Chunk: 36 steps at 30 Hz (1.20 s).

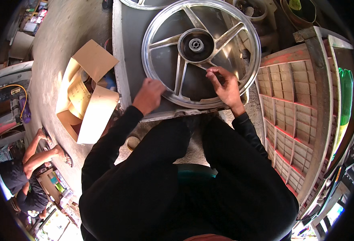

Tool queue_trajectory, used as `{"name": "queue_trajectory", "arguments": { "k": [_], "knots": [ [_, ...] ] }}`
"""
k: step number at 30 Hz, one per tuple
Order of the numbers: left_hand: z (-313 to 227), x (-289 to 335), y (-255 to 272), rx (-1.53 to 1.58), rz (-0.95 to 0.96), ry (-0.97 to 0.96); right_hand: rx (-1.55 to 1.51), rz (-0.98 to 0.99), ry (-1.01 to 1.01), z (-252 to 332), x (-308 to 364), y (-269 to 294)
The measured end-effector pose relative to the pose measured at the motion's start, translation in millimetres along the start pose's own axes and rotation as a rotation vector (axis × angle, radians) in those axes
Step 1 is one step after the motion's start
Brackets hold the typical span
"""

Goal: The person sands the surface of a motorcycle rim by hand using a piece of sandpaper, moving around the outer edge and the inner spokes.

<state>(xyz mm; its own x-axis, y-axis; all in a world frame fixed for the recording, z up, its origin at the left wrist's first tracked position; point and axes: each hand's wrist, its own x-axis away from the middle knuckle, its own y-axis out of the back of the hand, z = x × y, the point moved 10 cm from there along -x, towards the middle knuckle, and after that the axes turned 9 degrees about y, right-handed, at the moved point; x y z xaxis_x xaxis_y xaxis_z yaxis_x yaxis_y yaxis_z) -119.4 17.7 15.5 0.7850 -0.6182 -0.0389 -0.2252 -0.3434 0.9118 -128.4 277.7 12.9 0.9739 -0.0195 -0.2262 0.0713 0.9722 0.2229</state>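
A silver metal wheel rim with broad spokes (181,74) lies flat on a dark low table (130,44), its round hub at the middle. My left hand (148,95) is closed, knuckles up, at the rim's near left edge; what its fingers hold, if anything, is hidden. Over the near right part of the wheel, my right hand (227,88) has thumb and forefinger drawn together close to a spoke. Anything between those fingertips is too small to make out.
Left of the table stands an open cardboard box (92,116) with a yellowish roll (79,96) inside. A wooden lattice panel (291,108) leans at the right. Containers (251,9) sit at the far right. Another person (24,176) sits at the left. Part of a second rim (144,5) shows at the far edge.
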Motion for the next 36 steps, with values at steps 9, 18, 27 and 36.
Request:
{"name": "queue_trajectory", "arguments": {
  "k": [9, 18, 27, 36],
  "knots": [
    [40, -3, 1, -0.045, 0.054, 0.098, 0.066, 0.002, 0.059, 9, -3, 3],
    [43, 3, -1, -0.084, 0.04, 0.089, 0.059, 0.012, -0.011, 8, -1, 4],
    [42, 14, -4, -0.097, 0.004, 0.069, 0.104, 0.016, 0.052, 12, -3, 6],
    [32, 17, -6, 0.018, 0.035, 0.026, 0.043, 0.007, 0.04, 10, -1, 5]
  ]
}}
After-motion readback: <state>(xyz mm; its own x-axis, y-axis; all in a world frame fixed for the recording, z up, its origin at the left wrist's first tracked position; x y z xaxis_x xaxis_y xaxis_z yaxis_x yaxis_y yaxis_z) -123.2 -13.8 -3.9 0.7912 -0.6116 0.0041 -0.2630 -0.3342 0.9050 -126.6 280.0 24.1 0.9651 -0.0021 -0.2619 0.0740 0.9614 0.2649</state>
